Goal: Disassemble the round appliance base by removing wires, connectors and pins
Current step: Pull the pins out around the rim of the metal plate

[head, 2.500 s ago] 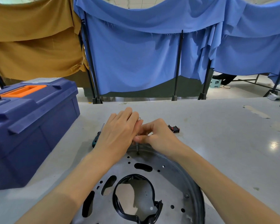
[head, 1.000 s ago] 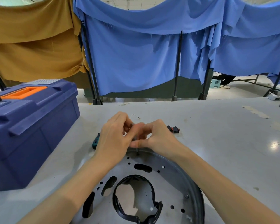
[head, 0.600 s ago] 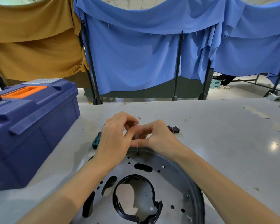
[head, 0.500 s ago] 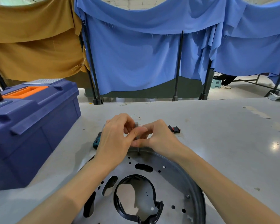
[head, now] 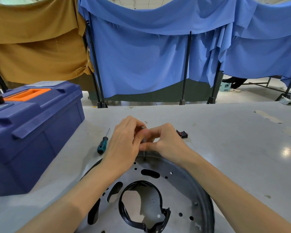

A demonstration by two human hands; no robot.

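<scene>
Round appliance base point(head: 183, 187) front and centre, lying flat on the grey table point(head: 225, 140) right under the person's forearms, its near part running out of the bottom of the view. Behind the table's far edge hang blue curtains point(head: 141, 64) on black posts, with an ochre curtain point(head: 32, 47) to the left. On the left side sits the big blue toolbox point(head: 32, 132) with an orange handle, its right wall near the base's left rim, so that side is tight. To the right of the base, a broad stretch of tabletop runs out to the frame edge.

Now the base itself: a grey metal disc with slots and small holes, a dark rim curving up along the right, and a black plastic ring point(head: 124, 206) lining the central opening.

Both hands meet at the far rim, touching each other. The left hand point(head: 124, 142) curls its fingers over the top of a thin metal pin point(head: 144, 154); the right hand point(head: 166, 142) pinches the shaft between thumb and forefinger. The pin stands upright, its tip in a small hole just inside the far rim.

Just left of the left hand lies a teal-handled screwdriver point(head: 102, 145), blade pointing away. Just right of the right hand is a small black-and-red connector point(head: 181, 133). Beyond the knuckles, a thin white wire point(head: 142, 119) peeks out on the table.
</scene>
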